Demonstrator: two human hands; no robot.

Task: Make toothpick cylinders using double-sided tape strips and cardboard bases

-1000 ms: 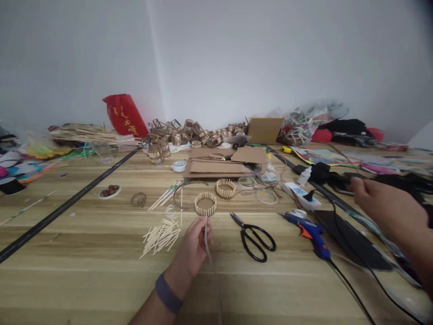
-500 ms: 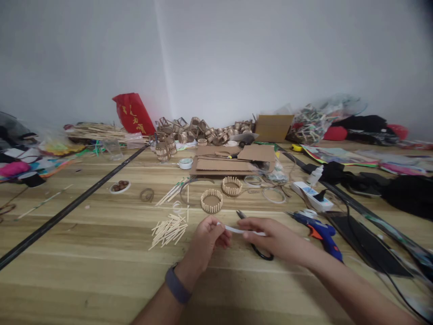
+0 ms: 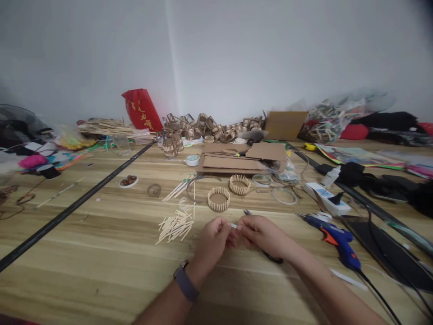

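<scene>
A narrow white strip (image 3: 233, 225) spans the small gap between my two hands, above the table. My left hand (image 3: 216, 234) pinches one end between thumb and fingers. At the other end, the fingers of my right hand (image 3: 259, 232) are closed on it and hide the rest. Under my right hand lies a pair of scissors (image 3: 273, 258) with black handles, mostly covered. Just beyond my hands stand two rings of short wooden sticks on round cardboard bases, a nearer ring (image 3: 218, 200) and a farther ring (image 3: 240, 185). Left of my hands is a pile of thin sticks (image 3: 175, 226).
A blue glue gun (image 3: 338, 239) lies at right, its cord running toward me, near a white power strip (image 3: 327, 198). Cardboard sheets (image 3: 233, 162) lie farther back, with many small stick-and-cardboard pieces behind. A dish of brown beads (image 3: 129, 181) sits at left.
My right hand has moved in close to my left and its fingers have curled round the white strip, so less of it shows. The view has shifted slightly, moving the table's things rightward.
</scene>
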